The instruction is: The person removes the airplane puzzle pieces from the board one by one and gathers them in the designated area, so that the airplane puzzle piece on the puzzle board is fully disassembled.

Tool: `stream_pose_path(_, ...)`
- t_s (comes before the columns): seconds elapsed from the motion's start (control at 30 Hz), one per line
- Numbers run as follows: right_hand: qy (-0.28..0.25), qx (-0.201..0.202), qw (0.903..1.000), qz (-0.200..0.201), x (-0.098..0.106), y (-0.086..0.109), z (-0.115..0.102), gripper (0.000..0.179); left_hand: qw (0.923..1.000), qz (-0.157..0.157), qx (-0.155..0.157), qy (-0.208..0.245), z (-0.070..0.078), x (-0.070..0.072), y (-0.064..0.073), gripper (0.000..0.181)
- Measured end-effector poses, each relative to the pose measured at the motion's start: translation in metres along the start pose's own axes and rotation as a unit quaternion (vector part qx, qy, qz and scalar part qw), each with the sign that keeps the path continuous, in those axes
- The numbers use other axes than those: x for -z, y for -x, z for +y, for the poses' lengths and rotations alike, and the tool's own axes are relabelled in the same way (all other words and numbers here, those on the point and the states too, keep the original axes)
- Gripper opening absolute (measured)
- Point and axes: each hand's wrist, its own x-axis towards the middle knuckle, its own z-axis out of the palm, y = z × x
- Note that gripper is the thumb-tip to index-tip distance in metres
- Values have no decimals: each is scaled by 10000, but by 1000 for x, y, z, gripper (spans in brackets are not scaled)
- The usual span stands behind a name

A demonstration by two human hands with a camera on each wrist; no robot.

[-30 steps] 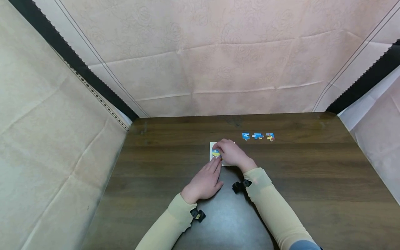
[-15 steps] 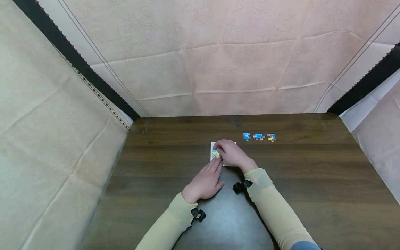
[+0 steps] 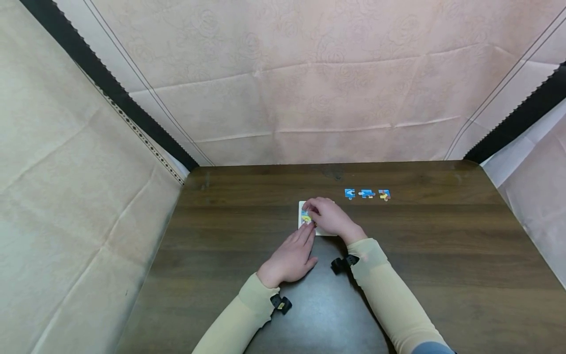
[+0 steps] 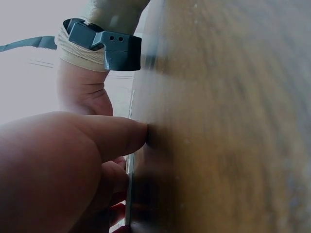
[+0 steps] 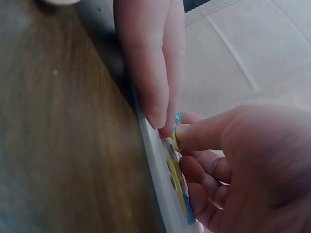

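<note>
A small white-bordered puzzle board lies on the table, mostly covered by both hands. My left hand has its fingers extended, their tips resting on the board's near edge. From the right my right hand reaches over the board with bent fingers. In the right wrist view, its thumb and a finger pinch a puzzle piece, tilted up beside the left fingertips. Blue and yellow pieces lie in the board below. How the pinched piece meets its neighbours is hidden.
Three loose puzzle pieces lie in a row behind the board on the right: a left one, a middle one and a right one. The brown wooden table ends at a pale cloth backdrop.
Both hands stay at the board, with only slight shifts of the right fingers. The whole view has drifted a little; the three loose pieces lie as before.
</note>
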Motion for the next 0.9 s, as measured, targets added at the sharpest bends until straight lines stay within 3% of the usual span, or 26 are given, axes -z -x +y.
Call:
stream_pose_path(0.37,149,-134,9998,54,-2,1,-4,18,10000,-17,-2,-38,-1,-1,-1,78)
stream_pose_path(0.6,-79,-51,10000,17,0,2,-4,15,9998,42,-118,-138,-3,-8,-2,75)
stream_pose_path(0.9,-171,4,9998,79,-1,2,0,15,9997,104,-117,-186,-1,-4,0,74)
